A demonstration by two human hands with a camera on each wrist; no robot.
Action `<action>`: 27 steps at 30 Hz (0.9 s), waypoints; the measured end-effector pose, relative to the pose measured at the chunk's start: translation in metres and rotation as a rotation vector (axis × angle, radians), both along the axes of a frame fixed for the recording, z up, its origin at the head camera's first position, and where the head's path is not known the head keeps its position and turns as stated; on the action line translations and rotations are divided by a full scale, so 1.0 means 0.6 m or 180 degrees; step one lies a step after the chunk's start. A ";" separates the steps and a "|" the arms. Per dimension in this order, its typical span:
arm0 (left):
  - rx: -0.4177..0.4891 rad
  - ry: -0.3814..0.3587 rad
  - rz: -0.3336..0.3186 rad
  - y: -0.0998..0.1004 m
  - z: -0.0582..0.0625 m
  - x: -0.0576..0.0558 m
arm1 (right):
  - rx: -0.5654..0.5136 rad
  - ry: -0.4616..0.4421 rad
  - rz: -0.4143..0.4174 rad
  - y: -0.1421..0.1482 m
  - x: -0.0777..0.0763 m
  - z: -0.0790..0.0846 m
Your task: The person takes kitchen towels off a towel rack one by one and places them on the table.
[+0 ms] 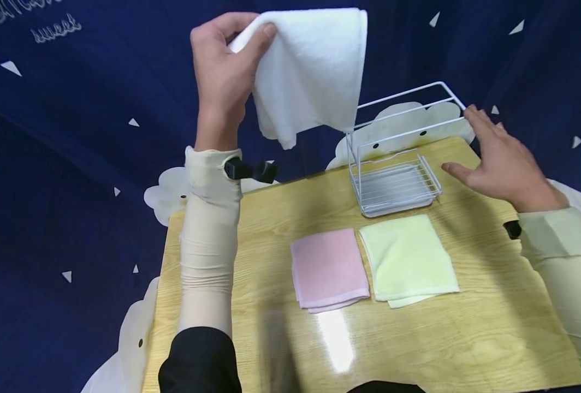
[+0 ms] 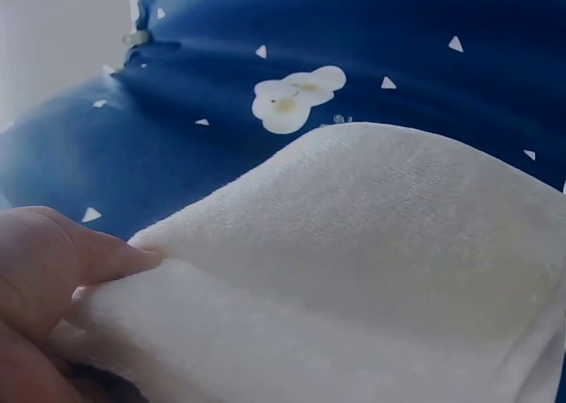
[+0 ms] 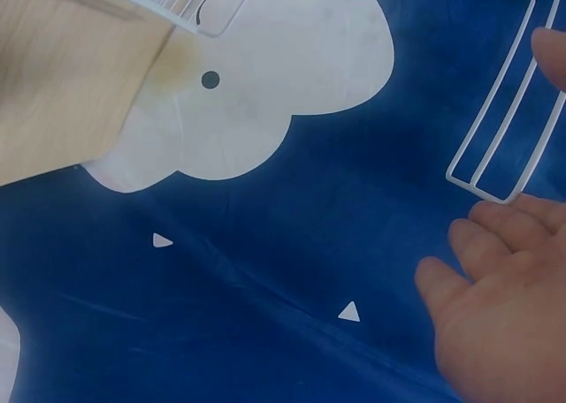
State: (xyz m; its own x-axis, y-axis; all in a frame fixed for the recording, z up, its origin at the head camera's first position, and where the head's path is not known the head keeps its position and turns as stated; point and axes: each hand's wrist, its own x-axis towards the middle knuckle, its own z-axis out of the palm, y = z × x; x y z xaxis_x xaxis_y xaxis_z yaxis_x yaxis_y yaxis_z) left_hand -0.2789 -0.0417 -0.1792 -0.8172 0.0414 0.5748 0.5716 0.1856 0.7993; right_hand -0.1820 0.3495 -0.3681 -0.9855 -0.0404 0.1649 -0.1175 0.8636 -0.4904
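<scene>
My left hand (image 1: 224, 71) is raised above the far edge of the table and pinches a white towel (image 1: 315, 65) by its upper left corner, thumb in front. The towel hangs down, its lower right corner overlapping the rack in the head view. In the left wrist view the thumb (image 2: 124, 260) presses on the towel's edge. My right hand (image 1: 509, 164) is at the right end of a white wire rack (image 1: 454, 97), fingers extended, thumb apart. In the right wrist view its fingertips are right at the end of the rack's top bars (image 3: 491, 88).
A folded pink towel (image 1: 328, 267) and a folded pale yellow towel (image 1: 408, 259) lie side by side on the wooden table (image 1: 472, 327). The rack's low tray (image 1: 393, 188) stands behind them. A dark blue curtain (image 1: 74, 207) with white triangles and clouds surrounds the table.
</scene>
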 end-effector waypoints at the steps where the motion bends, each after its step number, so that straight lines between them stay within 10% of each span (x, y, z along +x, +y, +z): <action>1: 0.0000 0.0001 0.0018 -0.008 -0.001 0.004 | 0.0001 -0.0003 0.0003 0.000 0.000 -0.001; 19: -0.0223 -0.0331 -0.0030 -0.129 -0.057 0.081 | -0.0009 0.0097 0.0072 -0.007 -0.002 -0.002; 27: -0.0735 -0.0412 0.0175 -0.171 -0.108 0.153 | 0.0016 0.0014 0.0071 -0.009 -0.007 0.000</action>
State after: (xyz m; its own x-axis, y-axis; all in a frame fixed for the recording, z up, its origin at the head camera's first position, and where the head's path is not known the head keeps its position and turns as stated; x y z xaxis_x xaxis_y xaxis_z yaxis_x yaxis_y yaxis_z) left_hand -0.1871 -0.1444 -0.2439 -0.8880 0.1129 0.4458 0.4514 0.3993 0.7980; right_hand -0.1861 0.3441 -0.3683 -0.9836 -0.0634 0.1690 -0.1390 0.8631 -0.4855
